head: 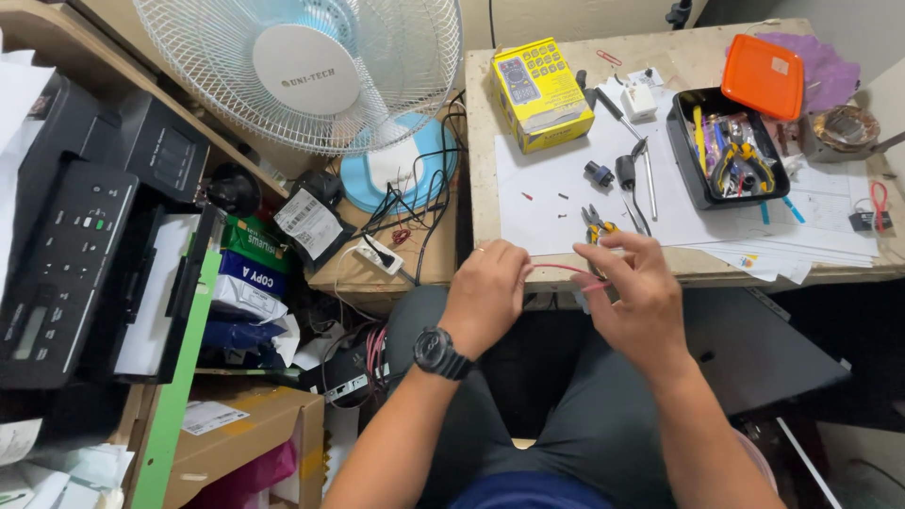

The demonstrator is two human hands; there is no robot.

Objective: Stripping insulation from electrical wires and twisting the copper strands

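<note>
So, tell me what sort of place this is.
Probably a cramped home electronics workbench: a black tray of hand tools, pliers and screwdrivers on the paper-covered desk, and both hands working a thin red wire.

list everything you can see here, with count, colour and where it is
fan: 1, white with blue base, top left of centre
printer: 1, black, left shelf
paper reams: a stack, green and blue wrappers, beside the printer
power strip: 1, white, below the fan
cardboard box: 1, brown, bottom left
table: 1, pale wood, top right
yellow box: 1, table's left end
black tray: 1, holds tools, on the table
orange lid: 1, behind the tray
pliers: 1, yellow handles, table's front edge
red wire: 1, between both hands
wristwatch: 1, black, left wrist
left hand: grip on the wire
right hand: grip on the wire
</note>
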